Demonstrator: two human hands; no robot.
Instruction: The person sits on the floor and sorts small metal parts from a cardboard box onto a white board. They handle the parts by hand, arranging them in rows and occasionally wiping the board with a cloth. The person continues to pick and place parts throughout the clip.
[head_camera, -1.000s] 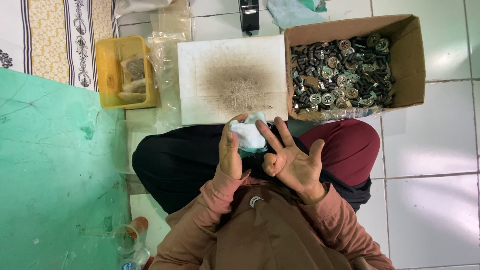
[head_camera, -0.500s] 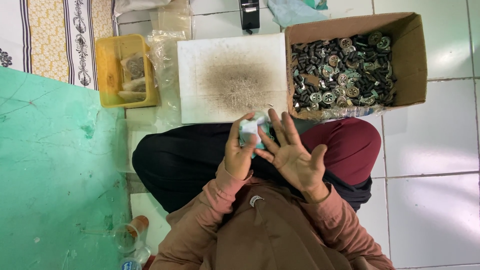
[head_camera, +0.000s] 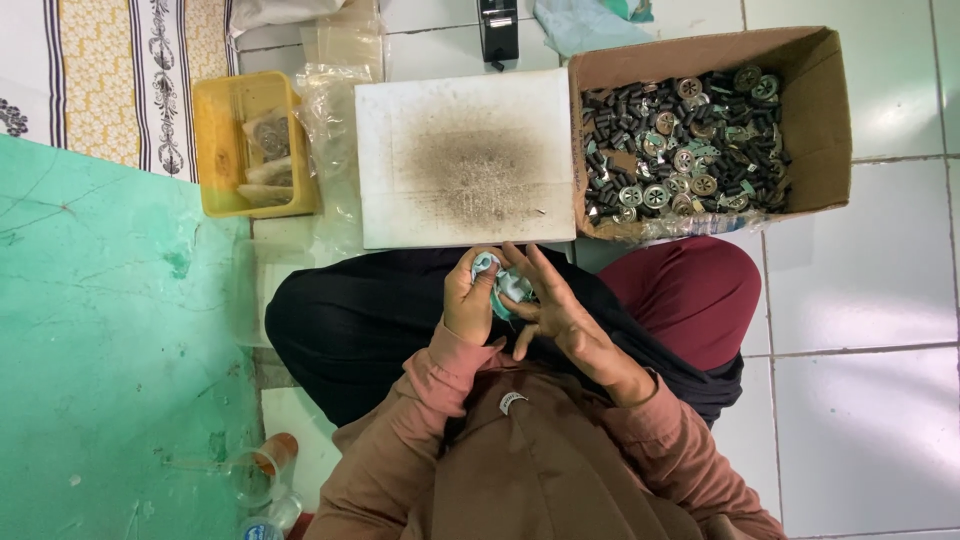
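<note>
Daylight falls evenly and softly across the scene, bright without harshness. The white floor tiles (head_camera: 870, 330) along the right edge are the brightest area and show a mild sheen but no blown-out glare. Shadows are faint: a soft one lies inside the cardboard box (head_camera: 815, 110) under its walls. The clear plastic bags (head_camera: 335, 100) catch small highlights. Focus is sharp across the centre; the corners look slightly stretched and softer.
</note>
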